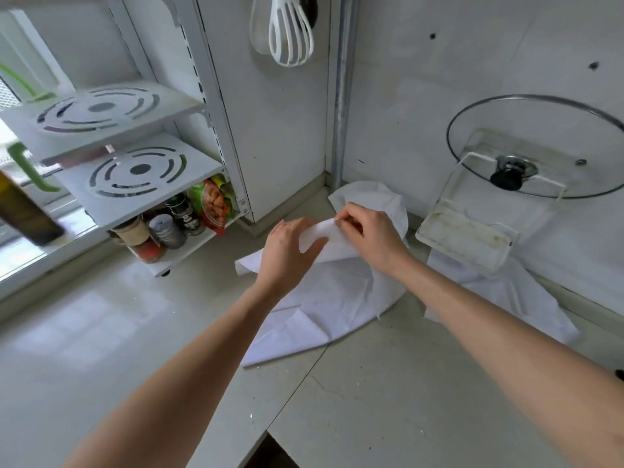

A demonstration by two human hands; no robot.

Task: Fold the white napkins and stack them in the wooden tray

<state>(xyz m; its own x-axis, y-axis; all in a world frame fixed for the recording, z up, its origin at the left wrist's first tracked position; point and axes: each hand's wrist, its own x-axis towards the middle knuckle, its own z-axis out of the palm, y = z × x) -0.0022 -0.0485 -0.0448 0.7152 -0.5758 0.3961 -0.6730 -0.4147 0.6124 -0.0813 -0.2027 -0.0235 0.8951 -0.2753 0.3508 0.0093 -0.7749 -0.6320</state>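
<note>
A large white napkin (pixel 324 298) lies creased on the pale counter, near the back corner. My left hand (pixel 287 251) holds its lifted far edge, thumb under the cloth and fingers over it. My right hand (pixel 368 234) pinches the same raised edge between thumb and fingertips. Behind my right hand, more white cloth (pixel 374 197) bunches against the wall. Another white napkin (pixel 499 292) lies spread at the right, partly under a drip tray. No wooden tray is in view.
A white rack (pixel 141 170) with spice jars (pixel 165 228) stands at the left. A glass lid (pixel 540 146) on a wire holder with a white drip tray (pixel 462 234) hangs at the right wall. White utensils (pixel 290 32) hang above. The counter edge (pixel 266 430) runs near me.
</note>
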